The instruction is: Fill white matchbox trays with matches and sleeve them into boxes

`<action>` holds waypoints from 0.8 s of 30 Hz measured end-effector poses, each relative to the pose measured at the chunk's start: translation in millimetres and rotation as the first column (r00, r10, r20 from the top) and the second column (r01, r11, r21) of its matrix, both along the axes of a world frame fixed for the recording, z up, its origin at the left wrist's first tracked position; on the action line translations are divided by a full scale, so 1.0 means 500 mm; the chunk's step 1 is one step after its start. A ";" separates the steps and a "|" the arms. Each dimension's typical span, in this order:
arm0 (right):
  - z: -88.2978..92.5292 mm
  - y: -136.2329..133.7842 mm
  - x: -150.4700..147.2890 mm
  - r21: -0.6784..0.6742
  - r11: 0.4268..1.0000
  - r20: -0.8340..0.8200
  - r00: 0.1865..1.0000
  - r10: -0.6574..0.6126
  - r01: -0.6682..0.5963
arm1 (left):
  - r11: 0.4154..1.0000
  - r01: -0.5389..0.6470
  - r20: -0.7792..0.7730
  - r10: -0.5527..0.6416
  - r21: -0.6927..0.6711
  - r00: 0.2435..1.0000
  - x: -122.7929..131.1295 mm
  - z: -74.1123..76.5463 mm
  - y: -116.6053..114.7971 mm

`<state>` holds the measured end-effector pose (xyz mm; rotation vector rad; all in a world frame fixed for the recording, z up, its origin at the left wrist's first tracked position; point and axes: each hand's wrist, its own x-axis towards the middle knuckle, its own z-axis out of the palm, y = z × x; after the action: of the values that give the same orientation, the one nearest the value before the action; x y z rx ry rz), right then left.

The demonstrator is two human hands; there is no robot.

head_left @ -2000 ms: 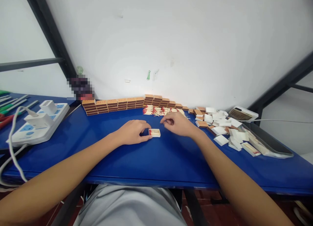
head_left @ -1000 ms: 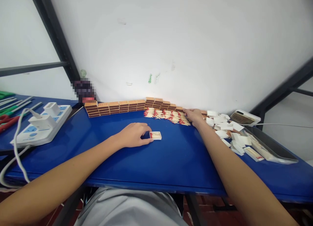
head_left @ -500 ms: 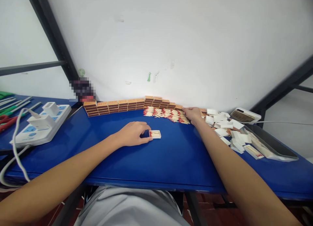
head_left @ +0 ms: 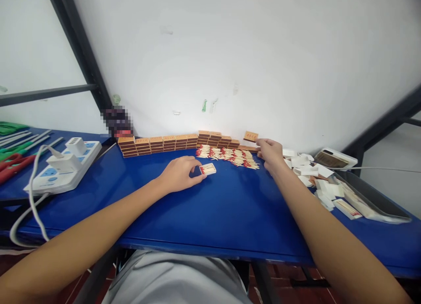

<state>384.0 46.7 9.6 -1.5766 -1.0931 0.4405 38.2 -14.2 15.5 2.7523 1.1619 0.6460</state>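
Note:
Between thumb and fingers, my left hand (head_left: 182, 174) grips a white matchbox tray (head_left: 208, 169) with red-tipped matches in it. To the right, my right hand (head_left: 271, 154) pinches one end of an orange-brown matchbox sleeve (head_left: 251, 137), raised above the row of boxes. Loose red-headed matches (head_left: 228, 156) lie in a long pile between the hands, in front of the row. Several matchboxes (head_left: 169, 142) stand stacked along the wall, lower toward the right. Whether the raised sleeve holds anything inside cannot be seen.
White trays (head_left: 305, 170) lie heaped at the right, with a filled tray (head_left: 347, 209) in front. Behind them are a phone (head_left: 335, 158) and a dark shallow container (head_left: 371, 194). A power strip (head_left: 88, 163) with cables and red-handled scissors (head_left: 16, 166) lie on the blue table's (head_left: 210, 220) left.
My right hand has lifted a matchbox sleeve off the right end of the row. My left hand has raised the match-filled tray slightly and tilted it. The view has shifted a little.

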 end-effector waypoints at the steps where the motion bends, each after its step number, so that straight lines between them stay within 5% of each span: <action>1: -0.001 -0.011 -0.016 -0.007 0.999 -0.030 0.999 0.035 -0.036 | 1.000 -0.021 0.021 0.021 0.011 1.000 -0.001 -0.001 0.003; 4: -0.003 -0.047 -0.076 -0.051 0.973 -0.109 0.970 0.219 -0.226 | 0.997 -0.079 0.082 0.077 0.014 0.994 -0.001 -0.002 0.010; 9: 0.008 -0.093 -0.149 -0.110 0.834 -0.181 0.837 0.517 -0.540 | 0.988 -0.149 0.108 0.145 0.029 0.983 -0.003 -0.003 0.015; 24: 0.008 -0.100 -0.150 -0.119 0.774 -0.187 0.780 0.597 -0.621 | 0.984 -0.177 0.085 0.174 0.028 0.981 -0.006 -0.001 0.018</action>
<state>309.2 -3.3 13.6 -1.2756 -1.4850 1.0995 35.3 -5.3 15.0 2.6428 1.3990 0.7976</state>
